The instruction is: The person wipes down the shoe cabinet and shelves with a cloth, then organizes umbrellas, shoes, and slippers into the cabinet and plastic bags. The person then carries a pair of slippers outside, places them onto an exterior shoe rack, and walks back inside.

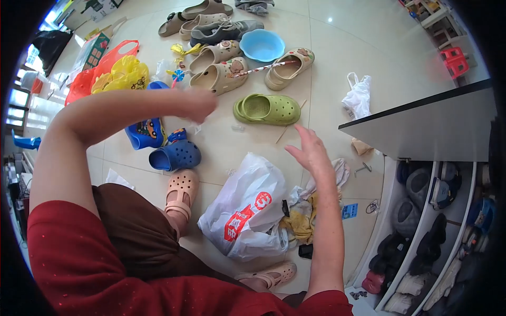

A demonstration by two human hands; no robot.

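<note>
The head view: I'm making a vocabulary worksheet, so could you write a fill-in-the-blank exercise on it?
1. The clog nearest the right hand is ____.
2. The basin on the floor is light ____.
3. The logo on the white plastic bag is mostly ____.
4. The open cabinet holding shoes stands on the ____ side of the picture.

Missing words: green; blue; red; right.
</note>
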